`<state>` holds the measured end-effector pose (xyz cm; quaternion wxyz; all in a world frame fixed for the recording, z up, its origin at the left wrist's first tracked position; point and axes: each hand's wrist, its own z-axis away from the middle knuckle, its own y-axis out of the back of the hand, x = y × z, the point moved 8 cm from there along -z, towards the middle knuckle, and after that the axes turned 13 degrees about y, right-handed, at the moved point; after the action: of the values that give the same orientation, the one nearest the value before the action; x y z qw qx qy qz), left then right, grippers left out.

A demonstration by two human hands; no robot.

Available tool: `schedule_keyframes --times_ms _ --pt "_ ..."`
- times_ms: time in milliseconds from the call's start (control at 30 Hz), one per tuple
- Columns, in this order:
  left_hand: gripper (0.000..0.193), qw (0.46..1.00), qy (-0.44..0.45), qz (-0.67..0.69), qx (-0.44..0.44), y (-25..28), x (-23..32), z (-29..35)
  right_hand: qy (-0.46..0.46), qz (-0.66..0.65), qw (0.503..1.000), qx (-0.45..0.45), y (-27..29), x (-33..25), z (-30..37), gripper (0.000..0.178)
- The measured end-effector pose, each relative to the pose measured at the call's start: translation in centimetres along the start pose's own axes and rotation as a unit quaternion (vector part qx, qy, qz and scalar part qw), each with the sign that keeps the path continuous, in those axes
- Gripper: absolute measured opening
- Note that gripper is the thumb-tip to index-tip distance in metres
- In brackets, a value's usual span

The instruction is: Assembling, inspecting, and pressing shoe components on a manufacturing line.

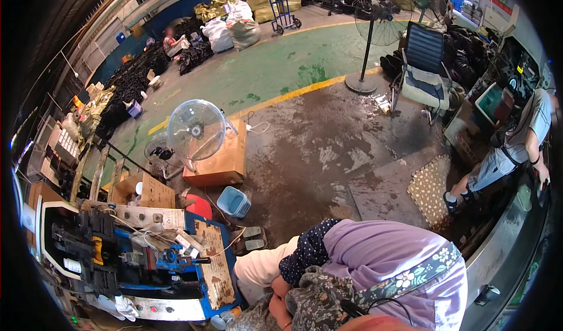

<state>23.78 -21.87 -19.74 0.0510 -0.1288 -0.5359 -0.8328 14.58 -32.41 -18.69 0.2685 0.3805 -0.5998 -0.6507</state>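
Close together over my lap, my right hand (280, 286) and my left hand (280, 313) rest against a dark floral apron (322, 301). Their fingers are hidden, so what they hold, if anything, does not show. A navy dotted sleeve cover (306, 250) ends near the upper hand. Just left of both hands lies the worn wooden board (214, 263) on the blue-and-white machine (164, 309). A blue clamp-like fixture (173, 257) with a black handle stands on that machine. White gloves (120, 306) lie at its near edge.
Beyond the machine are a light blue basket (234, 202), a cardboard box (231, 158) and a round fan (196, 130). A standing fan (366, 55) and an office chair (423, 67) stand farther back. One person (516, 137) works at right; another (173, 43) sits far left.
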Motion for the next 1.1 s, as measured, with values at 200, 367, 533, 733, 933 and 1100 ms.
schedule_keyframes --times_ms 200,367,533,733,933,1100 --pt "0.033 1.000 -0.006 0.000 -0.005 -0.3 0.2 -0.1 -0.003 0.002 1.000 -0.007 -0.2 0.5 0.3 0.023" --pt "0.033 1.000 -0.003 0.003 -0.007 -0.4 -0.2 0.1 0.007 0.000 1.000 -0.011 -0.8 -0.2 -0.1 0.021" --pt "0.033 1.000 0.006 0.008 -0.007 -0.4 -0.5 0.3 0.025 0.001 1.000 -0.015 -1.4 -1.1 -0.7 0.020" --pt "0.032 1.000 0.008 0.002 -0.007 -0.4 0.3 0.0 0.022 0.003 1.000 -0.013 -1.2 -0.8 -0.5 0.019" --pt "0.032 1.000 -0.001 -0.006 -0.010 -0.4 1.4 -0.7 0.002 0.001 1.000 -0.008 -0.6 0.2 0.5 0.018" --pt "0.032 1.000 -0.006 -0.008 -0.012 -0.4 2.0 -0.9 0.004 0.005 1.000 -0.012 -0.4 0.2 0.7 0.017"
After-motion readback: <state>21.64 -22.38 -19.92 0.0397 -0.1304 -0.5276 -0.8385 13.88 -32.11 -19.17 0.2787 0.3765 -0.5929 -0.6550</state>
